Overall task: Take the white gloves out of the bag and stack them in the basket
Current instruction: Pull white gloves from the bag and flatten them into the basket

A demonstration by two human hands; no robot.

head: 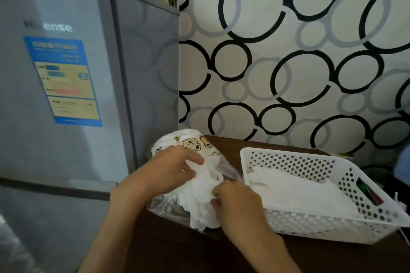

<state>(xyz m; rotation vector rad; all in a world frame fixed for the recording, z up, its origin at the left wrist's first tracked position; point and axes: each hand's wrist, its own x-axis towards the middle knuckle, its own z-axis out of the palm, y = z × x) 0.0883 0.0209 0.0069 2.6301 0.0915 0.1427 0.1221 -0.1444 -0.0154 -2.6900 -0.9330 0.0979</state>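
bag [230, 174]: thin clear plastic, glossy, crinkled
white gloves [202, 204]: soft matt cloth, rumpled
basket [310, 224]: white hard plastic, smooth, walls pierced with round holes
counter [177, 250]: dark brown wood look, smooth, faint sheen
fridge [66, 139]: grey smooth metal-look finish, paper label
wall [288, 51]: smooth printed covering, ring pattern

Home kitchen corner: fridge [66, 84] w/ energy label, circle-print wallpaper [288, 51], dark table [177, 255].
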